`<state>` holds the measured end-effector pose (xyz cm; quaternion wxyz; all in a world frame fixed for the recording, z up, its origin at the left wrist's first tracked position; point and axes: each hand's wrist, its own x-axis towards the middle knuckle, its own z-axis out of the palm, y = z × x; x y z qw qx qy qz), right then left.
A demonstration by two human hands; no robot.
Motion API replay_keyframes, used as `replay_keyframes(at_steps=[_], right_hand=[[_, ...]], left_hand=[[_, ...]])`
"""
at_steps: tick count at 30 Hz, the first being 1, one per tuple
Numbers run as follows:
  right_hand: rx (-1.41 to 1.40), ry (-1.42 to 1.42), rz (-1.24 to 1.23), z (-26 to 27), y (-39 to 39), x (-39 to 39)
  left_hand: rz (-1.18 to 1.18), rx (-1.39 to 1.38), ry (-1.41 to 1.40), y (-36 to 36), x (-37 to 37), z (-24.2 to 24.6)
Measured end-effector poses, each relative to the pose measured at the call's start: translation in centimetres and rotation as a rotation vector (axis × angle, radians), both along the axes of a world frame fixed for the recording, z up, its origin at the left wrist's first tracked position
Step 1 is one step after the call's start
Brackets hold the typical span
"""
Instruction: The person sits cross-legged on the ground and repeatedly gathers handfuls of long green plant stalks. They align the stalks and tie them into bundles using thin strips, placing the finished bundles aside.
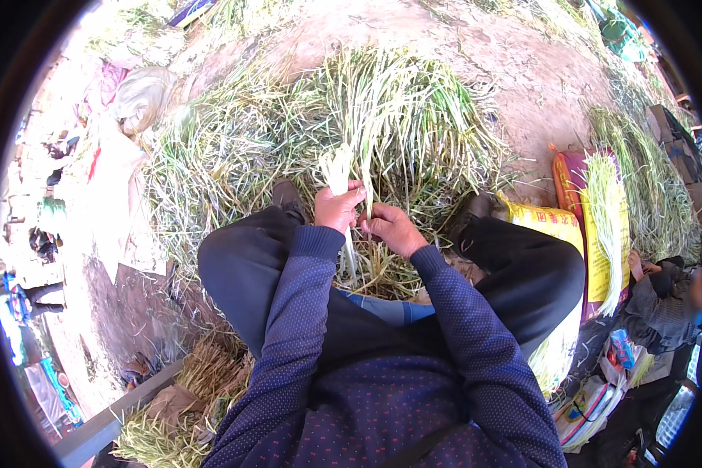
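Observation:
Between my bent knees, my left hand (338,206) grips a slim bundle of pale, whitish plant stalks (336,166). The bundle fans out above the fist, and its thin ends hang below. Just to the right, my right hand (393,228) pinches a long yellow-green strand (368,186) between thumb and fingers. That strand runs up toward a large heap of long green and straw-coloured leaves (415,123) in front of me. Both hands are close together, their fingertips almost touching. More loose leaves lie under them, near a blue checked cloth (392,309).
Beside my right knee lie a yellow sack (538,217) and a purple-and-yellow sack (594,281) bearing printing. A bundle of pale stalks (605,202) rests on the latter. Another person (658,307) sits at far right. Cut stalks (169,430) lie by a grey beam (120,409) at lower left.

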<state>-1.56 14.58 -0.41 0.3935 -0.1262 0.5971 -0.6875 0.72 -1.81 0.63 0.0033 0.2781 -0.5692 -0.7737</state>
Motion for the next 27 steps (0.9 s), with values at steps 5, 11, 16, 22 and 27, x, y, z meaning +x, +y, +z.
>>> replay_keyframes(at_steps=[5, 11, 16, 22, 27], right_hand=[[0.094, 0.029, -0.226, -0.7, -0.5, 0.4], [-0.116, -0.373, -0.389, -2.0, -0.6, 1.4], [0.071, -0.44, -0.322, -4.0, 0.8, 1.2], [0.006, -0.536, -0.199, -2.4, 0.9, 0.5], [-0.205, -0.584, -0.011, -0.9, 1.1, 0.2]], left_hand=[[0.004, -0.101, -0.008, 1.3, 0.2, 0.3], [0.055, -0.008, -0.037, 1.6, 0.2, 0.5], [0.065, 0.226, -0.051, 0.6, 0.1, 0.1], [-0.076, 0.323, -0.142, -0.1, 0.3, -0.3], [-0.272, -0.028, -0.068, -0.7, 0.0, 0.2]])
